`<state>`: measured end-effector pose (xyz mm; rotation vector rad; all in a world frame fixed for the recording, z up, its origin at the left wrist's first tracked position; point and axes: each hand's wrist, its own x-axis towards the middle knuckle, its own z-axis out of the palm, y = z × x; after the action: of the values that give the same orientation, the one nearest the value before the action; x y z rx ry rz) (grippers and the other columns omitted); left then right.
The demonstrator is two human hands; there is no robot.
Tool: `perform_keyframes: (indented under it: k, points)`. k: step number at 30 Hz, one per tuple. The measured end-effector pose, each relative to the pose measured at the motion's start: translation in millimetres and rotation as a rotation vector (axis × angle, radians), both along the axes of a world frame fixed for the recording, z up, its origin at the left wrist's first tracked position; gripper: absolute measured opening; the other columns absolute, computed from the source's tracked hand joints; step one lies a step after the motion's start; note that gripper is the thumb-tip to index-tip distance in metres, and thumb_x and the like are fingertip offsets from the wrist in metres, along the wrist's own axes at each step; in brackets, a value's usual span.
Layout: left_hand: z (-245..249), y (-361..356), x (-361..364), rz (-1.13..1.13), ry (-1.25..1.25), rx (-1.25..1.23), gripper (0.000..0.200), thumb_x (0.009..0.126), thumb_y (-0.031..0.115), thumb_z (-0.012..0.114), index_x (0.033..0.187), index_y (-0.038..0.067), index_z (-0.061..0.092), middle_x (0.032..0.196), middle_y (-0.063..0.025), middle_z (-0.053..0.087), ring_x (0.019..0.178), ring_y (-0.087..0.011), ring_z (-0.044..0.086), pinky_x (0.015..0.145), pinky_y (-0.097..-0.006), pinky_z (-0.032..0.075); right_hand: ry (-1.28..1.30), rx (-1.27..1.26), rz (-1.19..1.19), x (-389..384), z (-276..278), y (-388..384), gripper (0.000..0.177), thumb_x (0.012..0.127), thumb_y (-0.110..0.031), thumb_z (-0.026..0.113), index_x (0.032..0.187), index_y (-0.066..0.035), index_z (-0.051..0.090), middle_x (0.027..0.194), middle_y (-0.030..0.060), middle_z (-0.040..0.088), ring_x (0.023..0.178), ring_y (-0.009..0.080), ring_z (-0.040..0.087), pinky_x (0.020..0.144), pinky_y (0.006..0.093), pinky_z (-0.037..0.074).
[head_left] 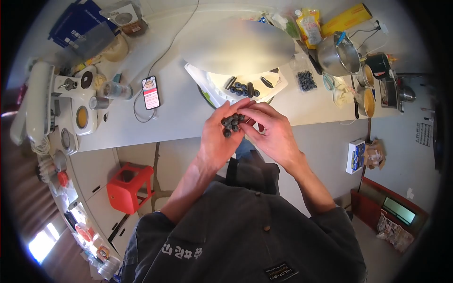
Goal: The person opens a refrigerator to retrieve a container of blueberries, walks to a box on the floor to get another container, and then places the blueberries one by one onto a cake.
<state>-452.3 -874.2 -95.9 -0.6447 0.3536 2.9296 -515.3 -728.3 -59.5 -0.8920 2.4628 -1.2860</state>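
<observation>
My left hand (217, 139) is cupped palm up around a small heap of blueberries (231, 124). My right hand (276, 134) comes in from the other side, its thumb and fingers pinched at a berry on the heap's edge. Just beyond both hands, at the counter's front, is a pale round top edged by white sheets (196, 75). Several blueberries (241, 88) sit on it in a cluster, among dark cookie pieces (266, 82). A large blurred oval hides whatever lies behind. To the right stands a clear box of blueberries (306, 81).
A phone (151, 93) lies on the counter, its cable running back. Farther left is a white stand mixer (40, 101). On the right are a steel mixing bowl (338, 54), a bowl with a spatula (343, 94) and a yellow pouch (309, 26). A red stool (128, 188) stands below.
</observation>
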Motion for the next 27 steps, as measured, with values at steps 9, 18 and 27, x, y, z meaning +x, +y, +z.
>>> perform_keyframes:
  k: [9, 18, 27]
  points:
    - [13.7, -4.0, 11.8, 0.013, 0.024, 0.004, 0.052, 0.111, 0.031, 0.036, 0.139, -0.01, 0.053, 0.132, -0.0164, 0.061, 0.123, -0.0251, 0.054, 0.111, -0.0405, 0.039, -0.011, 0.075, -0.016, 11.9, 14.9, -5.5, 0.025, 0.086, -0.005, 0.075, 0.11, -0.008, 0.075, 0.106, 0.0066, 0.071, 0.074, 0.023, 0.07, 0.067, 0.033, 0.058]
    - [24.8, -11.9, 22.8, 0.051, -0.027, 0.057, 0.054, 0.112, 0.033, 0.035, 0.137, -0.012, 0.053, 0.137, -0.0217, 0.059, 0.131, -0.0294, 0.052, 0.116, -0.0441, 0.038, 0.12, 0.03, 0.099, 26.9, 29.5, -9.2, 0.026, 0.085, -0.001, 0.075, 0.109, -0.009, 0.076, 0.102, 0.0038, 0.07, 0.074, 0.0169, 0.066, 0.062, 0.0279, 0.053]
    - [23.5, -14.7, 28.1, 0.054, 0.027, 0.049, 0.054, 0.112, 0.033, 0.034, 0.139, -0.012, 0.051, 0.139, -0.022, 0.057, 0.128, -0.0286, 0.052, 0.115, -0.0422, 0.037, 0.164, 0.122, 0.117, 28.0, 27.2, -20.7, 0.023, 0.083, -0.001, 0.077, 0.105, -0.006, 0.073, 0.099, 0.005, 0.07, 0.07, 0.017, 0.066, 0.061, 0.0288, 0.053]
